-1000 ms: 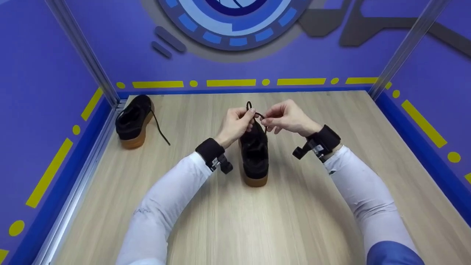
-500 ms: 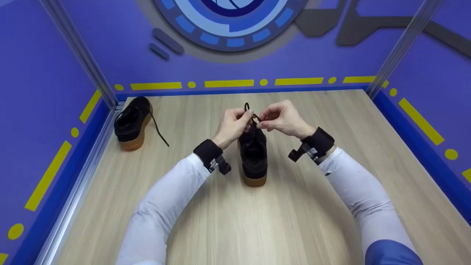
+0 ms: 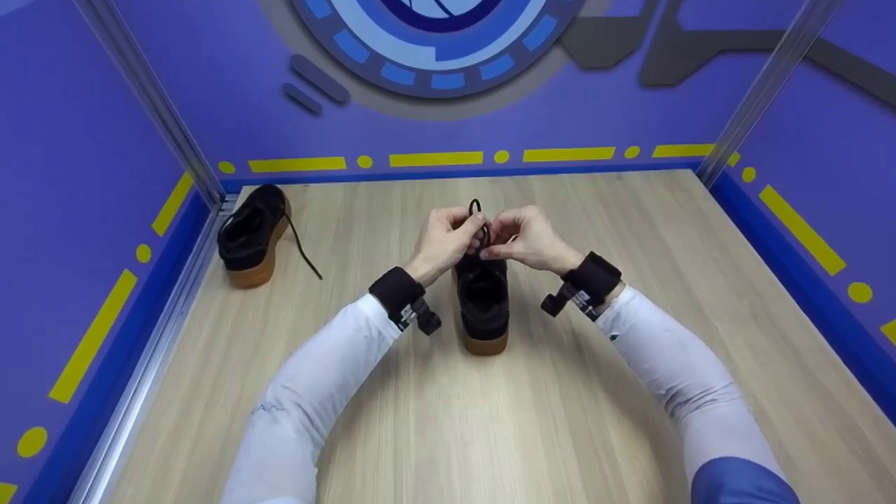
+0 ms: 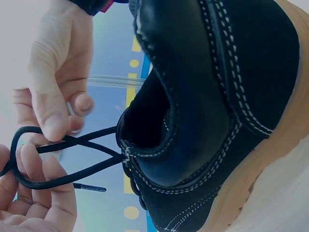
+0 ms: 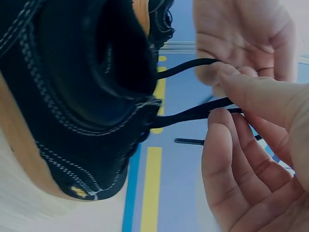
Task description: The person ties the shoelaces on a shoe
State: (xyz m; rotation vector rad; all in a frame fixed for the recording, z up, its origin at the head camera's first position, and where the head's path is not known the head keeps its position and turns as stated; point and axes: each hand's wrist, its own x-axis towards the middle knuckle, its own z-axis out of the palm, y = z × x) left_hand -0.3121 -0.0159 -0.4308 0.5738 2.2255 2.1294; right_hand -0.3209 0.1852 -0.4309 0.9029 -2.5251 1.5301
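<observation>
In the head view a black shoe (image 3: 483, 318) with a tan gum sole stands mid-table, toe pointing away. My left hand (image 3: 444, 238) is over its front, pinching a black shoelace (image 4: 91, 170); a small loop rises above the thumb. Close against it, my right hand (image 3: 528, 239) pinches the lace between thumb and fingers. Seen from the left wrist, the lace makes a large loop at the fingers, with two strands crossing before the shoe. A lace tip (image 5: 189, 141) hangs loose below the strands in the right wrist view. The fingers partly hide the crossing.
A second black shoe (image 3: 252, 238) stands at the table's back left, its loose lace (image 3: 302, 246) trailing onto the wood. Blue-purple panels (image 3: 448, 129) enclose the table (image 3: 476, 434) at the back and both sides. Both wrists wear black camera bands (image 3: 397, 292).
My right hand has moved left and slightly nearer to me, bringing the lace against the left fingers. The left hand stays nearly in place, still pinching the loop.
</observation>
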